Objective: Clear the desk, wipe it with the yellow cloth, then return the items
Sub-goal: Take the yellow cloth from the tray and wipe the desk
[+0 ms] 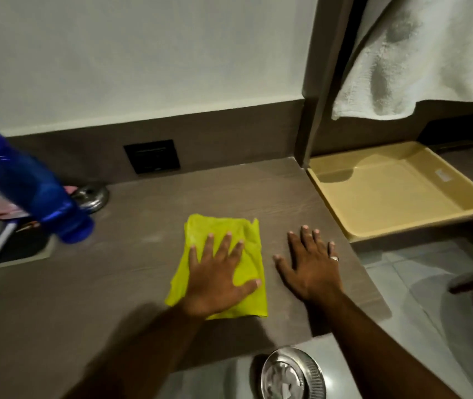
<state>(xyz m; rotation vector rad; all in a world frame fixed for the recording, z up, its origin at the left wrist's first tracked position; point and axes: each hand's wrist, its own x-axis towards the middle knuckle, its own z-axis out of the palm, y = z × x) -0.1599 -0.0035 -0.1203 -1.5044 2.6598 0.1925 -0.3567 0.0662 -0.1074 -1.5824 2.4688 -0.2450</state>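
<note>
The left hand (215, 279) lies flat, fingers spread, on the yellow cloth (223, 249) mid-counter (114, 283). The right hand (310, 266), spread and holding nothing, rests just beside the counter's right edge. Bare surface stretches left toward a blue bottle (30, 185). No writing is legible.

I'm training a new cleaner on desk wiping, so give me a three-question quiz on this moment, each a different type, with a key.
1. True or false: the left hand lies flat on the yellow cloth.
2. The right hand rests on: A) the yellow tray; B) the bare desk; C) the blue bottle.
3. Fill in: the tray sits to the ____ of the cloth.

Key: 1 true; 2 B; 3 right.
</note>
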